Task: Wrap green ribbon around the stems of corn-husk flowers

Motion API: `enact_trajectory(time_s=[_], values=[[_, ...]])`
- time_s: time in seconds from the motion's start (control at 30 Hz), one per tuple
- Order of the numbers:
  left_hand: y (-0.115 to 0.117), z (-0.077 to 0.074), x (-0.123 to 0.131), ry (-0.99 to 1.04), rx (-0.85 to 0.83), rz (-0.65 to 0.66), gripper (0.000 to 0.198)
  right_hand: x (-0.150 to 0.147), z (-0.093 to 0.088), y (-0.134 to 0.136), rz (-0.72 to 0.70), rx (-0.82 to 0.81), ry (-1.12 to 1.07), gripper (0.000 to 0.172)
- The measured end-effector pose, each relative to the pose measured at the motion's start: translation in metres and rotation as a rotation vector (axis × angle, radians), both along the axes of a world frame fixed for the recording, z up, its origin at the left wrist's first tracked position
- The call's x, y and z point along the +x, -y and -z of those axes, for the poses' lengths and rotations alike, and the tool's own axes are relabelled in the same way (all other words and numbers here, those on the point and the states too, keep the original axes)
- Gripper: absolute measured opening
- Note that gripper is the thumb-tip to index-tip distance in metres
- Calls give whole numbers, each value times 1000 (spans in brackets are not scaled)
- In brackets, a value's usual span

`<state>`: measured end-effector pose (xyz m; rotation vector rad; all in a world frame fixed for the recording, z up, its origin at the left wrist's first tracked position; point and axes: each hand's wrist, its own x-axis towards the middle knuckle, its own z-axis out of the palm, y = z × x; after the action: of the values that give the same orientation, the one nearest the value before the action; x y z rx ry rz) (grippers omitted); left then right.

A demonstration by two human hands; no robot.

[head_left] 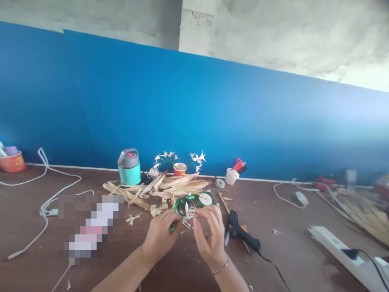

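My left hand [162, 233] is closed, its fingertips pinching the base of a small pale flower [189, 211]. A bit of green strip [172, 226] shows at the left fingers. My right hand [211, 233], a bracelet at its wrist, curves in from the other side, thumb and forefinger at the flower's petals. Just behind the fingertips lie a green roll [180, 201], partly hidden by the flower, and a second green roll with a white centre [205, 199]. A loose pale flower [132, 219] rests left of my hands.
Dried husks [182, 185] lie behind my hands. Beyond them stand a turquoise flask [129, 172] and a paper cup [180, 170] with flower stems. To the right are a black glue gun [243, 232], tape roll [220, 183], white cup [231, 176] and power strip [337, 247].
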<state>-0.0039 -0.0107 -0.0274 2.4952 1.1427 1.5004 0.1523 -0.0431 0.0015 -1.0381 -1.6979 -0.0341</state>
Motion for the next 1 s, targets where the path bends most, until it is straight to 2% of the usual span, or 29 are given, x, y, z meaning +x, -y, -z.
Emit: enact_trajectory(time_s=[0.1, 0.27, 0.5, 1.0], values=[[-1, 4, -1, -63, 78, -4, 14, 3, 0, -2, 54, 26, -16, 19], [1, 5, 0, -184, 203, -24, 16, -1, 2, -5, 127, 22, 94, 18], [3, 5, 2, -257, 223, -64, 16, -6, 1, -4, 255, 68, 177, 12], [6, 4, 5, -278, 243, -106, 18, -24, 6, 3, 255, 35, 131, 11]])
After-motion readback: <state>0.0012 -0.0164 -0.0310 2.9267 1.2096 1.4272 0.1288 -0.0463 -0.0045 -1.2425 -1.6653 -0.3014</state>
